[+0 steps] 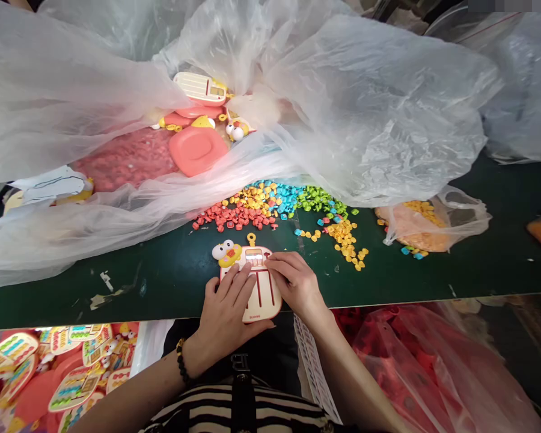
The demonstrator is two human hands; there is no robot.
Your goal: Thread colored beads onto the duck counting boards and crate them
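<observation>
The toy lies just below the centre of the frame, on the near edge of the table. The left hand rests on its face, fingers slightly spread; the fingertips of the right hand bunch together at its upper right, pinching what I cannot tell. Coloured beads lie above.

Toy board partly hidden (under left hand).
</observation>
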